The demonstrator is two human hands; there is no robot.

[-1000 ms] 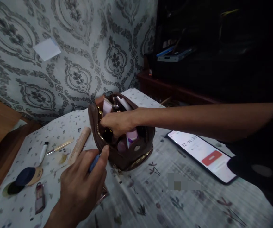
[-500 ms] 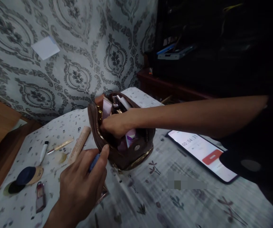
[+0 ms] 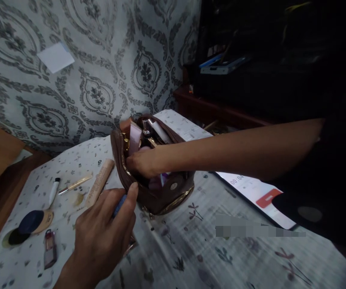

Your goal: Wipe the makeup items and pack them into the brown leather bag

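A brown zippered bag (image 3: 157,204) stands gaping on the patterned cloth, packed with cosmetics. Inside it I see a pale pink tube (image 3: 135,138), a white tube (image 3: 160,132) and a dark bottle with a silver cap (image 3: 146,127). My right hand (image 3: 145,162) reaches down into the bag; its fingertips are hidden. Near the bag's front left side, my left hand (image 3: 106,233) is closed around a small blue textured thing (image 3: 119,206), mostly covered by the fingers. A shiny copper-coloured thing (image 3: 130,245) shows under that hand.
Left of the bag lie a beige tube (image 3: 100,181), a slim gold-and-silver stick (image 3: 75,184), a white tube with a black cap (image 3: 54,192), a dark round compact (image 3: 33,222) and a lip gloss (image 3: 50,249). A phone (image 3: 269,197) running a timer lies at right.
My right hand has shifted slightly lower in the bag, and its forearm has come down over more of the phone. My left hand stays where it was.
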